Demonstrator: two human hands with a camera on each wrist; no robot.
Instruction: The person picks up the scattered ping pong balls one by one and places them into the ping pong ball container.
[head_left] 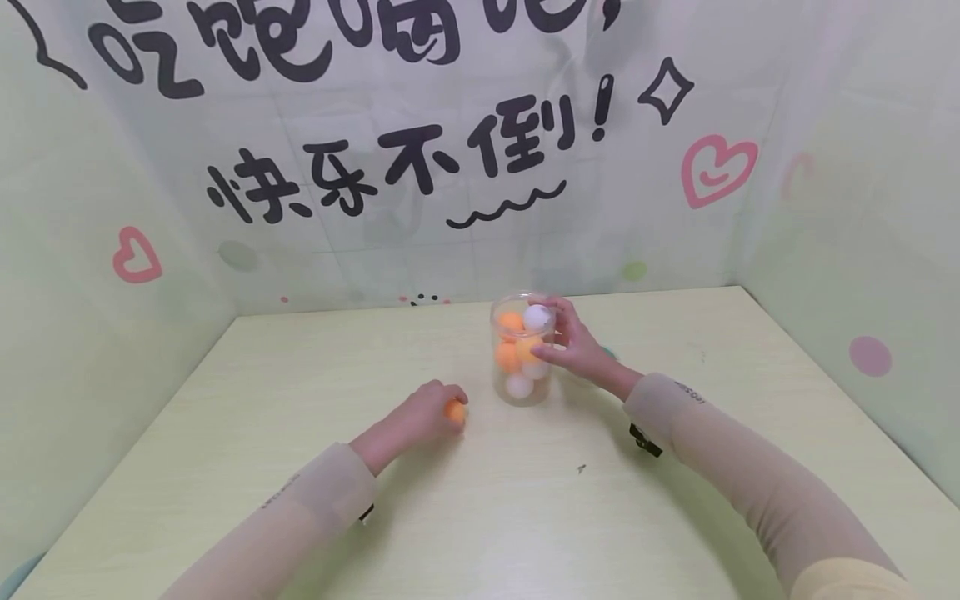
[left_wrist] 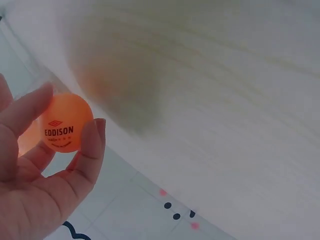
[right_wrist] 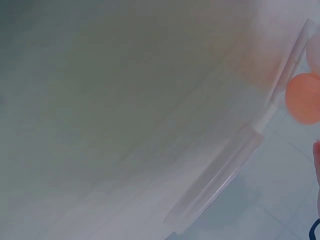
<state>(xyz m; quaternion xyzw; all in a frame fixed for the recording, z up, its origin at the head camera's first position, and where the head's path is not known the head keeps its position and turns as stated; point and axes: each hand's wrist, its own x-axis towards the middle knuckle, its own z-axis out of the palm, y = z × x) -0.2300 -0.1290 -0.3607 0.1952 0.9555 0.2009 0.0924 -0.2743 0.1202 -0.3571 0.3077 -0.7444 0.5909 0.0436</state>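
My left hand pinches an orange ping-pong ball low over the table, left of a clear plastic jar. In the left wrist view, thumb and fingertips hold that ball, its printed "EDDISON" facing the camera. The jar stands upright, with several orange and white ping-pong balls inside. My right hand grips the jar from its right side, fingers behind and thumb in front. The right wrist view catches only a fingertip and, above it, an orange ball at the edge.
A pale wooden table spreads beneath both arms. Behind it hangs a white printed cloth with dark lettering and hearts, and cloth walls close both sides. A small green thing peeks out behind my right wrist. A small dark mark shows on the tabletop.
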